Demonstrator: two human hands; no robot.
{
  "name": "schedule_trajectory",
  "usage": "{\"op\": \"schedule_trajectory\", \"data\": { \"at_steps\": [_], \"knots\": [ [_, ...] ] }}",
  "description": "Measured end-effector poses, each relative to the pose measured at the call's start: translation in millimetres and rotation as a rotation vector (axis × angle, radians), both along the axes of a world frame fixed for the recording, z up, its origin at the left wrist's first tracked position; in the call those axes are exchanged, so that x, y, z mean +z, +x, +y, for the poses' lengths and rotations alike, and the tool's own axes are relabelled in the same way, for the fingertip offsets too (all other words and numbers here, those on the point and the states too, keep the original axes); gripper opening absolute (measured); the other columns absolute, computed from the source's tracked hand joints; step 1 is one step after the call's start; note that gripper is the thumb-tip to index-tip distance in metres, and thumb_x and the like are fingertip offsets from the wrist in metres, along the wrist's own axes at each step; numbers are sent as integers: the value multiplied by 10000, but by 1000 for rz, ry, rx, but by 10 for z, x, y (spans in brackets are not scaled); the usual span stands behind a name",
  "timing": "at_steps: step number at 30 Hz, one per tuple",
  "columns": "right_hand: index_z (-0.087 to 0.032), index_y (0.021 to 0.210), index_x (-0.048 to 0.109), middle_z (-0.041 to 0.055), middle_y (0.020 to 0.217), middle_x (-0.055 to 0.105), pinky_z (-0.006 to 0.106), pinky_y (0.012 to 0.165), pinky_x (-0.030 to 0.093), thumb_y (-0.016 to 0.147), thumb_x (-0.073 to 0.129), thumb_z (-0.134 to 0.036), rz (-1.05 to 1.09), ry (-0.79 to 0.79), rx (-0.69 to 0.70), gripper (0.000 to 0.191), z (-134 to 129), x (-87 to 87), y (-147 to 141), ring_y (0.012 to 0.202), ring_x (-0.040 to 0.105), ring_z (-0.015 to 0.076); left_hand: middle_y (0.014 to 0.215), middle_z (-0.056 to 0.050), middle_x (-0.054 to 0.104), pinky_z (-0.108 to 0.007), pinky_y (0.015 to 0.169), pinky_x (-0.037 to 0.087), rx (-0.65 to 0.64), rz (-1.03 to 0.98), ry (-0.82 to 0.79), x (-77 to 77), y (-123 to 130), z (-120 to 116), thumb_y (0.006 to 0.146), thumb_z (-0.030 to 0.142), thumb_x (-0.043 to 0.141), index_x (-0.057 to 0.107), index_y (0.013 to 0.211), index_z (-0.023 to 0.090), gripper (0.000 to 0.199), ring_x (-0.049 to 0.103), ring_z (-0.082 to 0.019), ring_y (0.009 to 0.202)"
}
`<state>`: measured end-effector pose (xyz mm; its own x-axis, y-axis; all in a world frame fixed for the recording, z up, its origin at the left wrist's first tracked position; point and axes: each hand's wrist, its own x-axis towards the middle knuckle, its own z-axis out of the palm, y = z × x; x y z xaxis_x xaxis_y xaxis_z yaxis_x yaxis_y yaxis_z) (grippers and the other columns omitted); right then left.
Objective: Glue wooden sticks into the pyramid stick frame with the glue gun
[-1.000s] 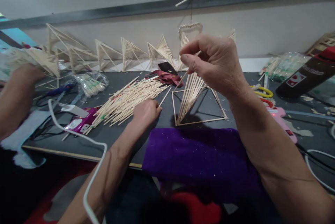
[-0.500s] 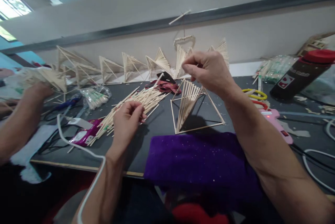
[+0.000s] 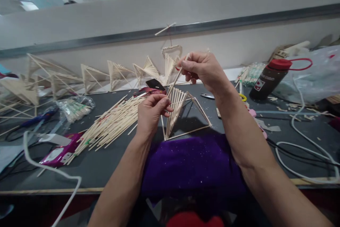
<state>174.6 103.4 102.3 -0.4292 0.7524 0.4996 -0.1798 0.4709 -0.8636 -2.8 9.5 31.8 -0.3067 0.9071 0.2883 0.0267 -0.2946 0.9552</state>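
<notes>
A thin wooden stick (image 3: 176, 78) slants between my two hands, above the stick frame. My right hand (image 3: 202, 67) pinches its upper end between thumb and fingers. At the lower end, the fingertips of my left hand (image 3: 154, 113) are closed on the same stick. Just behind and below stands a frame of glued-looking wooden sticks (image 3: 190, 133), with a fan of slats rising from its near-left corner; my left hand covers part of it. A purple cloth (image 3: 193, 166) lies in front of the frame, over the table edge.
Left of the frame lies a heap of loose sticks (image 3: 114, 124), beside a purple packet (image 3: 62, 151). Several finished-looking stick shapes (image 3: 117, 74) line the wall. A dark bottle (image 3: 269, 80), pink glue gun (image 3: 261, 128) and white cable (image 3: 297, 177) are at right.
My left hand has moved right and up, to the stick near my right hand. The view has turned right, and another person's arm at the left has gone out of view.
</notes>
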Motion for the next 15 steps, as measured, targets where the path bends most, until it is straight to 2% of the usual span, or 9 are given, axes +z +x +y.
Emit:
{"op": "schedule_trajectory", "data": {
  "at_steps": [4, 9, 15],
  "knots": [
    [-148, 784, 599, -8, 640, 583, 152, 407, 344, 863, 681, -385, -19, 8, 29, 263, 30, -5, -18, 523, 517, 48, 681, -48, 706, -162, 387, 461, -91, -120, -104, -59, -39, 17, 626, 317, 849, 690, 790, 110, 308, 622, -110, 487],
    [-142, 754, 570, -15, 629, 563, 157, 428, 360, 891, 650, -322, -56, 17, 63, 240, -52, 36, -96, 506, 510, 42, 649, -43, 701, -142, 368, 436, -193, -209, -175, -60, -120, -33, 540, 317, 910, 686, 741, 109, 366, 599, -95, 462],
    [-187, 690, 560, -29, 604, 566, 206, 457, 402, 822, 707, -407, -19, 120, 94, 295, -197, 68, -144, 503, 504, 60, 557, 2, 630, -113, 337, 376, -253, -297, -288, -39, -163, -63, 580, 286, 878, 641, 681, 109, 313, 500, -43, 372]
  ]
}}
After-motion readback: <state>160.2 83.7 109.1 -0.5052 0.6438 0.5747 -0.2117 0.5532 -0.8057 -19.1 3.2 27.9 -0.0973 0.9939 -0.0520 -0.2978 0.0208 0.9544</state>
